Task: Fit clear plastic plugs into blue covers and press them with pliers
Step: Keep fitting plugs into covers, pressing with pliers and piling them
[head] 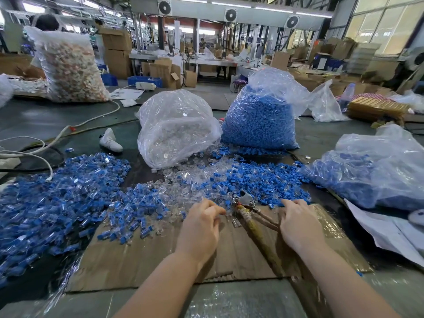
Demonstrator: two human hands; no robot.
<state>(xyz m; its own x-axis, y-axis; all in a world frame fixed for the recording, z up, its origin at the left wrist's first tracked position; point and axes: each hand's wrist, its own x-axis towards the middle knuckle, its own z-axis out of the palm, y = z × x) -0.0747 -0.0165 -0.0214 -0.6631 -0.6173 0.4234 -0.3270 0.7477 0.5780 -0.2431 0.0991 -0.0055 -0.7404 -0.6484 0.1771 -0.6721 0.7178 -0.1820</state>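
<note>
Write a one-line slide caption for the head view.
Both hands, left hand and right hand, reach into loose blue covers and clear plugs, pliers lying between them on cardboard.
</note>
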